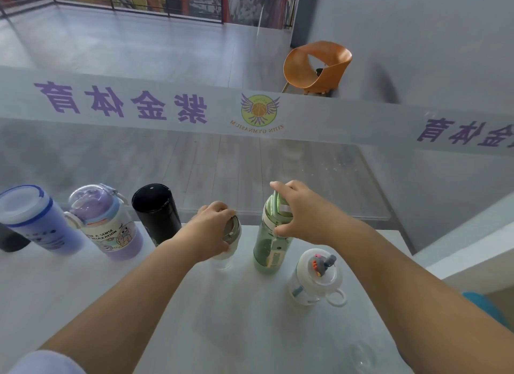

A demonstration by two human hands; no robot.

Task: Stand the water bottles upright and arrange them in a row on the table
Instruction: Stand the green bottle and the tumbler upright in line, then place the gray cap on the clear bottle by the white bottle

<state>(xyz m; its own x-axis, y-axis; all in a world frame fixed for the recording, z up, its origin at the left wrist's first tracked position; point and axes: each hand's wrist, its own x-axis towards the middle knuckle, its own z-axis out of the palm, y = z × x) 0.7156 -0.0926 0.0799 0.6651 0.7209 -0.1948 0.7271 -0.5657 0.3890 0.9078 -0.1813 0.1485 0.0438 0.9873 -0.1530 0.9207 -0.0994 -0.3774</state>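
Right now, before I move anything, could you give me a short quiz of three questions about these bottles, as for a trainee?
1. Multiple choice: which bottle does the right hand grip? A. the black one. B. the green bottle. C. the purple one.
2. True or false: the left hand is lying flat on the table and holds nothing.
3. Fill the gap: the small bottle with a grey figure on its lid stands ____ to the person than the green bottle does.

Key
1. B.
2. False: it holds the top of the clear bottle.
3. Nearer.
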